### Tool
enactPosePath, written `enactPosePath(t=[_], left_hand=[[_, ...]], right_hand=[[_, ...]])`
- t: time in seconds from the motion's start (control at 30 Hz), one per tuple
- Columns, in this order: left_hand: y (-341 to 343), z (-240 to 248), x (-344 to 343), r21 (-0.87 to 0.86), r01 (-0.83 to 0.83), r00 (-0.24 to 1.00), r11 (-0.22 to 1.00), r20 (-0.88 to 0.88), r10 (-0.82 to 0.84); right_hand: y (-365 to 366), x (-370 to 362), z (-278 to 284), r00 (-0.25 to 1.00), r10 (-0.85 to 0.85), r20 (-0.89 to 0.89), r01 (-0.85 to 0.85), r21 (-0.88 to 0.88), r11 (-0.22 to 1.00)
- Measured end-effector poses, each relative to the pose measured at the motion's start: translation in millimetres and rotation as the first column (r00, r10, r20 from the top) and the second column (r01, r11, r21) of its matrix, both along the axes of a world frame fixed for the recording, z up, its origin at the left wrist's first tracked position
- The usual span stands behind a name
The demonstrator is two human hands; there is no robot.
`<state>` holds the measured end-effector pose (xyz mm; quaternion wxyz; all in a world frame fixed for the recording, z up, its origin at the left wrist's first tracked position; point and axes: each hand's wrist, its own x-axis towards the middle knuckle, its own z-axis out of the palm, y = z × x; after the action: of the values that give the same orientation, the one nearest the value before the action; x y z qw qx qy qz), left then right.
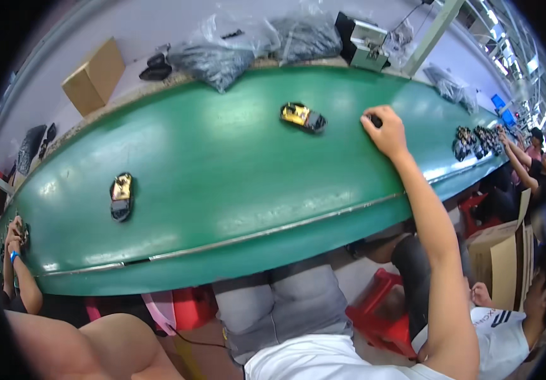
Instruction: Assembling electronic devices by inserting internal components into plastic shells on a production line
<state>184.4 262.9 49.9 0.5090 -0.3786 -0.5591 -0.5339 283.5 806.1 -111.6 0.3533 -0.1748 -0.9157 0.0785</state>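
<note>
Worktop wise, it's a long, glossy green surface [222, 164] running out both sides of the right hand, and slick-looking, so I'd guess anything bumped could skid. Up beyond the hand and to its left, a bulging clear plastic bag of dark parts [216, 63] sits on the ledge with one corner drooping over the edge; if its load shifts, it could slump onto the green. Right of the hand there's a jumbled heap of black parts [475, 140], which a wide elbow swing might catch. The right hand [388, 132] itself is curled nearly closed, thumb and fingers around something. Can't tell about the left hand, it's out of view. Just left of the right hand lies a black-and-yellow oblong unit [303, 118], loose, so a careless sweep that way could clip it. A matching black-and-yellow unit [121, 196] sits well off to the left, much safer. Smallest is the small rounded black piece [376, 120] in the right hand's curl; mostly hidden, so a lopsided pinch could let it pop out unnoticed.
</note>
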Motion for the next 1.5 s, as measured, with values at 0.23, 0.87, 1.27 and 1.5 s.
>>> enactPosePath(t=[0.23, 0.87, 1.27, 1.5], left_hand=[[-2.3, 20.7, -9.4, -0.210, 0.013, 0.994, 0.978, 0.112, 0.010], [20.5, -172.2, -111.0, -0.883, 0.039, 0.803, 0.467, 0.306, 0.511], [157.0, -142.8, -100.6, -0.830, 0.329, 0.820, 0.451, 0.488, 0.299], [139.3, -146.8, -100.9, -0.696, 0.470, 0.826, 0.542, 0.564, 0.009]], right_hand=[[-22.3, 0.9, 6.6, 0.995, -0.088, 0.037, 0.084, 0.098, 0.992], [-147.7, -6.9, 11.7, 0.896, 0.440, 0.059, -0.442, 0.027, 0.897], [-188.5, -114.5, -1.6, 0.879, 0.471, 0.070, -0.469, -0.041, 0.882], [-169.0, -90.7, 17.6, 0.677, 0.730, 0.095, -0.691, -0.259, 0.675]])
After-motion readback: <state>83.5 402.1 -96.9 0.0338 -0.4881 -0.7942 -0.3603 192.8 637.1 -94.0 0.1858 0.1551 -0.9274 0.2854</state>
